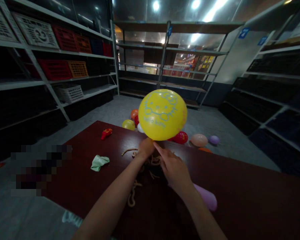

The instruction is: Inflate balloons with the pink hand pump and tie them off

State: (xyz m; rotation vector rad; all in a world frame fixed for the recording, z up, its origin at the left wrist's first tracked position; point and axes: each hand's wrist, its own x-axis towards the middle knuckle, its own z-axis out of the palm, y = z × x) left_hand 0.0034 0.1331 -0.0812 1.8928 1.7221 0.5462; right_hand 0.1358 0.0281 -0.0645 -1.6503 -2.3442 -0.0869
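Note:
An inflated yellow balloon [162, 113] with a blue cat-face print stands upright above my hands, its neck pointing down. My left hand [146, 147] is closed around the neck. My right hand [175, 168] meets it from the right, index fingertip at the neck and the other fingers bent together, partly hidden. Under my hands and wrists lie several tan cord-like strips [132, 196]. A light purple cylinder [207, 197] sticks out from behind my right forearm. To the left on the table are a crumpled mint-green piece [100, 162] and a small red limp balloon [106, 133].
The dark brown table [240, 186] spans the foreground. Beyond its far edge, several inflated balloons rest on the grey floor, among them a peach balloon [199, 140] and a purple balloon [214, 139]. Metal shelving [162, 60] lines the room, with plastic crates [55, 69] at left.

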